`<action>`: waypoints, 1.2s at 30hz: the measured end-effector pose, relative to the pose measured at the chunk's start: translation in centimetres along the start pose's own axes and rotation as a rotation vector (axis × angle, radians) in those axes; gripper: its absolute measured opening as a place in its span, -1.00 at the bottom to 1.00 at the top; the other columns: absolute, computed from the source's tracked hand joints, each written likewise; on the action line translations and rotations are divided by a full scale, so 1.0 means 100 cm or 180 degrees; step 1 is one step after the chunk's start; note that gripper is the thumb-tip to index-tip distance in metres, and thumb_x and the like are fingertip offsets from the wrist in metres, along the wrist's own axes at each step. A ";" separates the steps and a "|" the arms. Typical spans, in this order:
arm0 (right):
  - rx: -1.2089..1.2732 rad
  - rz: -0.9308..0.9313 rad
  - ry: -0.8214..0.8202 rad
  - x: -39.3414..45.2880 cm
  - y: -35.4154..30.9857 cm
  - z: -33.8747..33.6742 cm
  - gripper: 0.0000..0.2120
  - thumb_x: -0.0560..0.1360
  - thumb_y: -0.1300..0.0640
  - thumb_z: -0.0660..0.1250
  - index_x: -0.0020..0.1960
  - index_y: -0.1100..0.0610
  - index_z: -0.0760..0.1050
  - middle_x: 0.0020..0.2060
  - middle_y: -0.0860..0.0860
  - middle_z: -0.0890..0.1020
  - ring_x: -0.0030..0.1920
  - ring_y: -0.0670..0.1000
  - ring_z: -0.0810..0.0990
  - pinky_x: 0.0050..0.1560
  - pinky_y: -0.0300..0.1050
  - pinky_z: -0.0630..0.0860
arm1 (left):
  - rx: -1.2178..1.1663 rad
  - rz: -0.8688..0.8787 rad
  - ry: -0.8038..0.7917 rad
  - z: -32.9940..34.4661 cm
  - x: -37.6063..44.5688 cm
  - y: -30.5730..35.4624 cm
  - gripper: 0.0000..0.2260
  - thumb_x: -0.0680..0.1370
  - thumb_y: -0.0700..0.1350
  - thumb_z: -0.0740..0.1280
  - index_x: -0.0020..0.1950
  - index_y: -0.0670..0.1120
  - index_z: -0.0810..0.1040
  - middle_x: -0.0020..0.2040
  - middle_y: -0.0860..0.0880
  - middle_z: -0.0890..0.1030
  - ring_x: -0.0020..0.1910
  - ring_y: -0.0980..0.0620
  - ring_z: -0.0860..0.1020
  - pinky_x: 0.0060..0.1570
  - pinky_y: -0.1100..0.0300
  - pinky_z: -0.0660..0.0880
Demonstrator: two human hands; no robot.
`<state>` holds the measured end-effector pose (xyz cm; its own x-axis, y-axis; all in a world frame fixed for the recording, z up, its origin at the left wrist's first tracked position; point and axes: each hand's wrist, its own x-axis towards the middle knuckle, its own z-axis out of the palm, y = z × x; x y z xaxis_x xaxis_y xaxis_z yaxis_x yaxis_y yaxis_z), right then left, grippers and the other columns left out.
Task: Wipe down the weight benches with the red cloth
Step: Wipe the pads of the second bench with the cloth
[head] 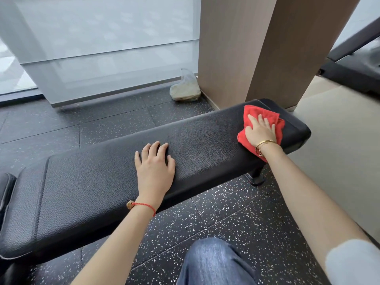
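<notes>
Near the bench point(102, 182) end, right hand point(260, 131) presses red cloth point(259, 112) flat, seemingly ungripped

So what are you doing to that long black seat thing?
A person is cleaning a black weight bench. The right hand presses a red cloth flat on the far right end of the pad. The left hand rests open on the middle of the bench, holding nothing. A plastic bag sits on the floor by the pillar.
</notes>
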<state>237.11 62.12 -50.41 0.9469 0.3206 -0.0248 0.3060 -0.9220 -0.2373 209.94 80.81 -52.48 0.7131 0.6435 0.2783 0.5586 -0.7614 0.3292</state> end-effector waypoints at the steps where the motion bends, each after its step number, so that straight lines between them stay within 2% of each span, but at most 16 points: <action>1: -0.0020 -0.0021 -0.0032 0.008 -0.002 0.000 -0.48 0.61 0.02 -0.03 0.57 -0.06 0.03 0.58 0.10 0.03 0.57 0.15 -0.02 0.54 0.16 -0.16 | 0.0018 0.0000 -0.0001 0.000 0.000 0.001 -0.61 0.62 0.00 0.17 0.44 -0.01 0.43 0.47 -0.02 0.40 0.49 -0.08 0.26 0.52 -0.15 0.06; 7: -0.0081 -0.0474 -0.0178 0.027 -0.048 0.007 -0.48 0.60 0.02 -0.01 0.56 -0.08 0.06 0.58 0.08 0.02 0.57 0.13 0.00 0.54 0.16 -0.15 | 0.0077 -0.0039 0.0026 0.001 0.002 0.006 -0.64 0.59 -0.03 0.20 0.38 -0.02 0.46 0.42 -0.02 0.44 0.45 -0.10 0.29 0.48 -0.20 0.10; 12: 0.0014 -0.1419 -0.0345 -0.013 -0.104 0.024 -0.48 0.60 0.01 0.04 0.56 -0.11 0.08 0.58 0.07 0.03 0.57 0.10 0.00 0.55 0.13 -0.15 | 0.0050 -0.0071 0.0061 -0.001 0.003 0.006 -0.65 0.57 -0.03 0.23 0.35 -0.01 0.48 0.38 -0.01 0.46 0.43 -0.08 0.31 0.47 -0.16 0.13; 15: 0.0139 -0.1813 -0.0343 -0.046 -0.097 0.032 -0.48 0.60 0.01 0.06 0.54 -0.14 0.10 0.58 0.04 0.06 0.57 0.07 0.01 0.56 0.10 -0.16 | 0.0010 -0.0046 0.0080 -0.001 0.002 0.003 -0.65 0.58 -0.02 0.23 0.37 0.01 0.48 0.40 0.01 0.46 0.44 -0.07 0.31 0.48 -0.14 0.12; 19: 0.0266 -0.1601 -0.0231 -0.050 -0.053 0.026 -0.50 0.60 0.01 0.06 0.53 -0.17 0.13 0.57 0.00 0.09 0.57 0.04 0.02 0.56 0.06 -0.14 | -0.0044 0.0008 0.0097 0.001 0.001 -0.002 -0.64 0.59 -0.01 0.23 0.39 0.02 0.47 0.42 0.01 0.46 0.46 -0.06 0.31 0.50 -0.13 0.12; 24: 0.0112 -0.0751 -0.0016 -0.004 -0.001 0.007 -0.50 0.61 0.05 0.04 0.55 -0.08 0.13 0.57 0.07 0.09 0.56 0.10 0.04 0.55 0.10 -0.10 | -0.0045 0.0016 0.0103 0.002 0.001 -0.002 -0.64 0.60 -0.01 0.23 0.39 0.01 0.47 0.42 0.00 0.46 0.46 -0.07 0.32 0.50 -0.13 0.13; 28: 0.0022 -0.0239 -0.0011 0.043 0.009 -0.004 -0.49 0.61 0.03 0.00 0.56 -0.05 0.08 0.57 0.09 0.06 0.56 0.14 0.02 0.54 0.15 -0.12 | -0.0014 -0.0025 0.0112 0.003 0.002 0.000 -0.64 0.59 -0.03 0.25 0.38 0.00 0.48 0.41 -0.01 0.46 0.45 -0.09 0.33 0.49 -0.16 0.14; 32: -0.0012 -0.0328 -0.0144 0.068 -0.020 -0.004 -0.49 0.61 0.03 -0.01 0.56 -0.07 0.08 0.58 0.07 0.03 0.57 0.13 0.00 0.54 0.15 -0.16 | 0.0064 -0.0007 0.0138 0.003 0.004 0.002 -0.67 0.56 -0.03 0.26 0.32 0.00 0.50 0.35 0.00 0.49 0.40 -0.09 0.35 0.43 -0.18 0.19; 36: -0.0004 -0.0805 -0.0213 0.052 -0.053 0.004 -0.49 0.61 0.04 0.01 0.56 -0.08 0.10 0.58 0.07 0.05 0.57 0.11 0.02 0.55 0.13 -0.14 | 0.0069 0.0007 0.0177 0.003 0.005 0.002 -0.68 0.55 0.00 0.24 0.29 0.02 0.50 0.32 0.02 0.49 0.38 -0.06 0.36 0.42 -0.16 0.21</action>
<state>240.35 68.78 -49.70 0.8317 0.5545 -0.0291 0.5323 -0.8110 -0.2428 210.53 80.99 -52.54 0.6900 0.6448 0.3288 0.5665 -0.7639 0.3091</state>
